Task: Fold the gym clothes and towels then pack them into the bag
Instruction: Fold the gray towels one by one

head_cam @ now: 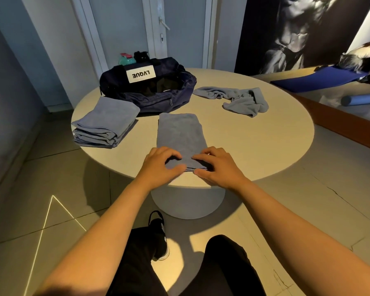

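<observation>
Gripping the near end of the towel (179, 133), both hands sit side by side at the front edge of the table (265, 146). Left hand (159, 167): fingers curled over the top layer, thumb against the layered edge below, pinching the cloth. Right hand (219, 168): same hold, fingers bent on top, thumb at the edge.

The towel is grey-blue with a soft nap, folded into a long, narrow rectangle of several layers. It lies flat at mid-table, running from the hands toward the bag (150, 97), with its far end just short of it.

The bag is navy fabric, slack-walled and unzipped, with a white rectangular label (141, 74) printed in black. It stands at the table's far side.

The stack (105, 124), left of the towel, holds folded grey-blue cloths in squarish form, their edges showing as layered bands. The loose towel (239, 99), right of the bag, is rumpled and unfolded.

The table is round and matte beige, on a cylindrical pedestal. A teal bottle (127, 59) stands behind the bag.
</observation>
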A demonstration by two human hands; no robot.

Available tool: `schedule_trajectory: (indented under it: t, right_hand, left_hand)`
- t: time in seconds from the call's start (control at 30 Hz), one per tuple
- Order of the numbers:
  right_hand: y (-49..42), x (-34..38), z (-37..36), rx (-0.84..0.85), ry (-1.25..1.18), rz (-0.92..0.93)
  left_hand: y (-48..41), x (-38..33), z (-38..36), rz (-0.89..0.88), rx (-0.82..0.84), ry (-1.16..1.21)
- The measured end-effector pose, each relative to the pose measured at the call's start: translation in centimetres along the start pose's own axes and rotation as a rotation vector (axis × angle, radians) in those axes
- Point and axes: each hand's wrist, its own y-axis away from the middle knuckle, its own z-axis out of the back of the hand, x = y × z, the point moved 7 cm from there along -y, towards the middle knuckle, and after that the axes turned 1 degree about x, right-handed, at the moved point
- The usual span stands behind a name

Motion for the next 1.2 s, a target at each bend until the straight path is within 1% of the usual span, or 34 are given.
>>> schedule_trajectory:
  t: [0.03, 0.07, 0.17, 0.23, 0.3, 0.43, 0.53, 0.6, 0.7, 0.77, 0.8, 0.87, 0.93, 0.97, 1.03, 1.07, 1.13, 1.2]
  right_hand:
    - [0.0, -0.1, 0.0, -0.016, 0.000, -0.006]
    - [-0.1, -0.3, 0.1, -0.047, -0.026, -0.014]
    - [0.0, -0.6, 0.7, -0.143, -0.178, -0.076]
    - [0.3, -0.8, 1.3, -0.189, -0.305, -0.142]
    - [0.6, -0.6, 1.8, -0.224, -0.406, -0.165]
    - [1.1, -0.2, 2.1, -0.265, -0.507, -0.186]
    - [1.3, 0.2, 2.5, -0.302, -0.546, -0.215]
    - [1.3, 0.1, 2.8, -0.313, -0.613, -0.227]
    - [1.1, 0.3, 3.3, -0.260, -0.755, -0.212]
    - [0.5, 0.3, 3.4, -0.204, -0.754, -0.213]
    - [0.0, 0.1, 3.5, -0.204, -0.735, -0.234]
    - [-1.4, -0.7, 3.6, -0.251, -0.692, -0.316]
    - [-3.2, -1.3, 4.0, -0.315, -0.673, -0.379]
    - [-4.1, -1.5, 4.1, -0.344, -0.686, -0.392]
    - [-5.7, -2.0, 4.2, -0.406, -0.740, -0.427]
    - [-6.3, -2.5, 4.2, -0.433, -0.759, -0.449]
    - [-7.1, -3.5, 3.8, -0.442, -0.759, -0.496]
    - [-7.4, -4.3, 3.0, -0.409, -0.788, -0.550]
  left_hand:
    - [0.4, -0.3, -0.4, -0.031, 0.073, -0.042]
    - [0.7, -0.4, -0.6, -0.044, 0.100, -0.066]
    - [0.8, -0.2, -0.2, -0.018, 0.018, -0.008]
    - [0.6, -0.1, -0.2, -0.011, 0.001, 0.031]
    - [0.8, -0.2, -0.2, 0.008, -0.022, 0.074]
    - [1.4, -0.3, 0.2, 0.104, -0.176, 0.242]
    - [1.0, -0.5, 0.8, 0.148, -0.219, 0.331]
    - [0.4, -0.8, 1.5, 0.159, -0.249, 0.368]
    - [-0.6, -1.1, 2.2, 0.170, -0.288, 0.452]
    - [-2.0, -1.5, 2.7, 0.188, -0.296, 0.513]
    - [-2.6, -1.6, 2.9, 0.191, -0.302, 0.530]
    - [-3.7, -1.7, 3.4, 0.218, -0.337, 0.519]
    - [-4.5, -1.0, 3.8, 0.284, -0.376, 0.471]
    - [-4.9, -0.5, 3.5, 0.304, -0.356, 0.483]
    - [-5.2, 0.2, 2.5, 0.286, -0.245, 0.567]
    - [-5.3, 0.6, 1.9, 0.252, -0.191, 0.542]
    - [-5.6, 1.4, 1.4, 0.181, -0.135, 0.374]
    - [-6.4, 2.0, 1.2, 0.176, -0.168, 0.266]
